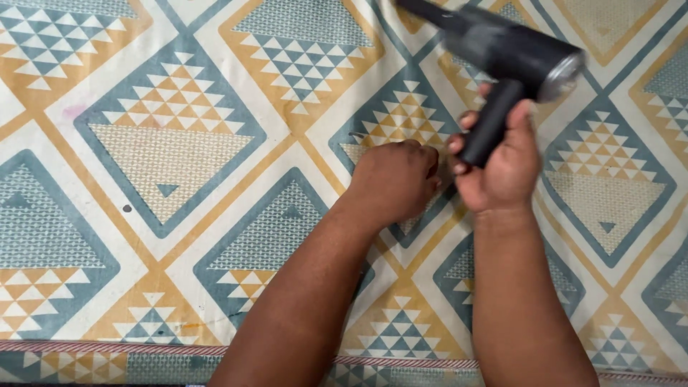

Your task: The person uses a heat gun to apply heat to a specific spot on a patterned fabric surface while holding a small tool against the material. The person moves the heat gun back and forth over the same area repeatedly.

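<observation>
The right hand (502, 161) is wrapped around the dark handle of a handheld vacuum (512, 54), a charcoal-grey device whose barrel-shaped body lies across the upper right of the frame, with a paler round end cap facing right and a slimmer nozzle running off toward the top centre. The device is blurred, so it seems to be in motion, held up above the surface rather than resting on it. The left hand (394, 179) sits in the centre of the frame, curled into a loose fist with its knuckles pressed down on the patterned cloth (172, 143); whether it pinches anything in that fist cannot be told. The cloth, printed with blue, mustard and cream diamonds and small triangles, fills the whole view, with a striped hem along the bottom edge and a few faint stains at the left. As a judgement, the step in hand is passing the device over the cloth while the other hand holds the fabric flat; the next move would call for keeping the cloth taut and the nozzle close to it.
</observation>
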